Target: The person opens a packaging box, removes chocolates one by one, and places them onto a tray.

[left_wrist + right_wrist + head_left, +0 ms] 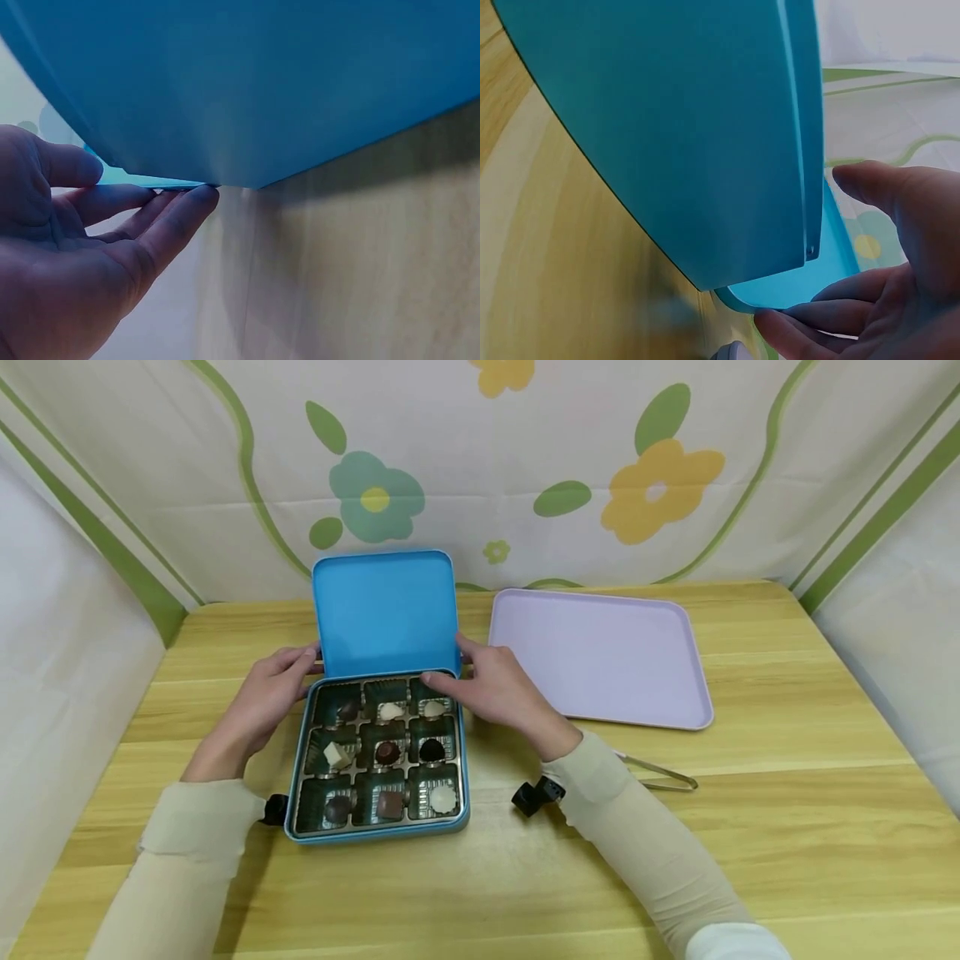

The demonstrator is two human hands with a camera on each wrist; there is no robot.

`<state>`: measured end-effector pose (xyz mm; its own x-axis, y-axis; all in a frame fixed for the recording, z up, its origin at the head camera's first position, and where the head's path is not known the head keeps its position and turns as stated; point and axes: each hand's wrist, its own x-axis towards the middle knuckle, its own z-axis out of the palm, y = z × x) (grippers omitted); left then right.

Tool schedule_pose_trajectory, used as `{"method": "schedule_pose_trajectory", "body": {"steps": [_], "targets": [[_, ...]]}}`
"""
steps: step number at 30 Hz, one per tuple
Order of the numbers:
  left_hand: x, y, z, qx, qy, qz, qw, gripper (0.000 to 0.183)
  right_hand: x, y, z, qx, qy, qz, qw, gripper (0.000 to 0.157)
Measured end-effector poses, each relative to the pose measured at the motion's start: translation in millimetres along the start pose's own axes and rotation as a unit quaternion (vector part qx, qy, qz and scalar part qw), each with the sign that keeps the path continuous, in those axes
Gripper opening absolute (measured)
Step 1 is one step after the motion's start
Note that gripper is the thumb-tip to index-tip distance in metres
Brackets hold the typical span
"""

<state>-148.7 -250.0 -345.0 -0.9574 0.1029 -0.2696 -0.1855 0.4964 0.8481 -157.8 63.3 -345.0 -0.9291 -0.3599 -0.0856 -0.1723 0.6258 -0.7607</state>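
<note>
An open blue tin (pixel 467 777) stands on the table, its hinged lid (pixel 386 614) raised at the back. Several chocolates, dark, brown and white, sit in its divided insert, among them a white one (pixel 443 799) in the front right compartment. At the hinge's left end, my left hand (pixel 262 702) touches the lid with fairly straight fingers (pixel 176 225) reaching behind it. Across from it, my right hand (pixel 502 689) has its thumb stretched over the tin's back right corner. The right fingers (pixel 847 311) lie along the lid's back, the thumb apart from them.
A lilac tray (pixel 600 660) lies at the back right of the wooden table (pixel 787 760). Metal tongs (pixel 667 774) lie in front of it, partly hidden by the right sleeve. A flowered cloth (pixel 480 468) hangs behind the table.
</note>
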Motion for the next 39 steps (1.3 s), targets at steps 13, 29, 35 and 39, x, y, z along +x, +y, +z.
{"method": "schedule_pose_trajectory", "body": {"steps": [13,29,35,39], "targets": [[7.0,-1.8,-2.3,0.041,-0.055,-0.013,0.9976,0.067,-1,1,2.3,-0.034,-0.038,0.019,0.999,0.094],[-11.1,-22.9,-3.7,0.025,-0.055,-0.021,0.9980,0.073,-7,3,-3.5,-0.038,-0.044,0.016,0.998,0.091],[-54.4,-39.7,-6.7,0.004,-0.063,0.014,0.9979,0.071,-40,15,-33.7,0.011,0.004,-0.025,1.000,0.065],[-76.7,-56.1,-3.7,-0.040,-0.077,0.055,0.9947,0.064,-67,37,-49.0,0.038,0.054,-0.080,0.995,0.042]]}}
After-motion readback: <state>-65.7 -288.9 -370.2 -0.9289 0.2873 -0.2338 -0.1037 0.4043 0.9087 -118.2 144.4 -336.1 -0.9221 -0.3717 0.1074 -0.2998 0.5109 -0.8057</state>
